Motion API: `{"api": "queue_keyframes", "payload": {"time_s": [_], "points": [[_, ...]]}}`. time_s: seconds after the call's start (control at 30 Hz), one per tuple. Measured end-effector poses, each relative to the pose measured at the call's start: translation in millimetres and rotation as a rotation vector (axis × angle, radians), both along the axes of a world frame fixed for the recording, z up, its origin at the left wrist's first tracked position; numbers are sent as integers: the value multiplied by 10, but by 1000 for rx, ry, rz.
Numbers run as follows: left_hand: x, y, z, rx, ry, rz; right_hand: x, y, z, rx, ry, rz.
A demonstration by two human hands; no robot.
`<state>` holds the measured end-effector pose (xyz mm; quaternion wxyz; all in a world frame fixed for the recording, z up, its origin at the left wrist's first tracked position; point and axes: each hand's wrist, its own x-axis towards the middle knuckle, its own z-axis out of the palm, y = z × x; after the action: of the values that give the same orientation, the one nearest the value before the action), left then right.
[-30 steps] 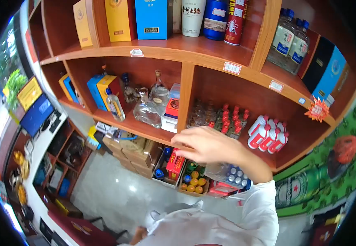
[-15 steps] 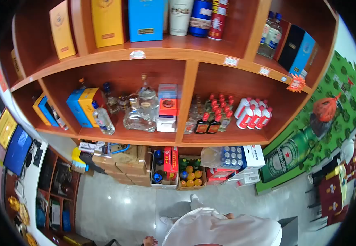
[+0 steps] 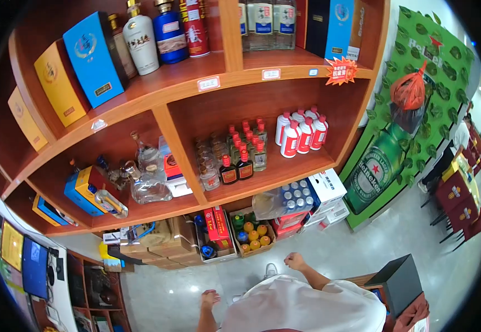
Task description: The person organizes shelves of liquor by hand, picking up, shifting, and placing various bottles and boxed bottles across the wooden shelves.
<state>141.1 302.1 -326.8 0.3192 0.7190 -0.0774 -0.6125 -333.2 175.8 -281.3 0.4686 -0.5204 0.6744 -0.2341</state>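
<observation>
A: Shelf-side, hands lowered. The person's right hand (image 3: pixel 294 261), raised in front of the middle shelf (image 3: pixel 240 192) a second ago, is now down beside the white shirt (image 3: pixel 296 310). How does it look?

B: Loosely curled, fingers partly open, nothing seen in its grasp. Of the goods, it is nearest the carton (image 3: pixel 258 252) of orange-topped bottles (image 3: pixel 253 236) on the floor (image 3: pixel 171 290), apart from it.

A: And the left hand (image 3: pixel 210 299)?

B: Low on the other side of the shirt, fingers half open, with no item visible in it. Neither hand touches the shelf or the stock.

A: Where are the two dark bottles (image 3: pixel 236 170)?

B: Upright near the front edge of the middle shelf, side by side, in the compartment right of the wooden divider (image 3: pixel 180 157). Clear bottles with red caps (image 3: pixel 259 149) stand behind and beside them; a small clear bottle (image 3: pixel 209 178) is just to their left. White bottles (image 3: pixel 305 134) cluster toward the right end.

A: What does the change amount to?

B: The raised arm partly blocked this compartment; now its front row is in plain sight. The view has also swung right, bringing the green poster (image 3: pixel 376 171) and the hanging red bag (image 3: pixel 408 90) closer to the centre. With both hands low and apparently free, this reads as a pause in handling, the bottles resting on the shelf without support from either hand.
</observation>
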Motion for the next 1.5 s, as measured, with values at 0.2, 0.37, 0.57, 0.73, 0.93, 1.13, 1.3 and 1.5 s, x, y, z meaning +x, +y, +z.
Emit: {"api": "queue_keyframes", "payload": {"time_s": [0.2,0.37,0.57,0.73,0.93,1.13,1.3,1.5], "points": [[-440,241,94,19,146,-54,-348,368,-380,211,491,184],[-528,697,244,-311,-733,-1529,-807,886,-166,613,461,113],[-626,998,609,23,-61,-631,-1032,1232,536,698,98,671],[-814,1103,1093,2,37,-569,-935,1185,1148,733,-84,932],[-887,1306,1474,-60,92,-602,-921,1068,1469,779,-117,1095],[-634,1321,1706,-105,107,-660,-900,967,1632,802,-100,1183],[-796,1360,1799,-132,141,-689,-875,925,1702,758,-77,1194],[-996,1254,1940,-169,164,-715,-925,1014,1546,607,-154,1139]]}}
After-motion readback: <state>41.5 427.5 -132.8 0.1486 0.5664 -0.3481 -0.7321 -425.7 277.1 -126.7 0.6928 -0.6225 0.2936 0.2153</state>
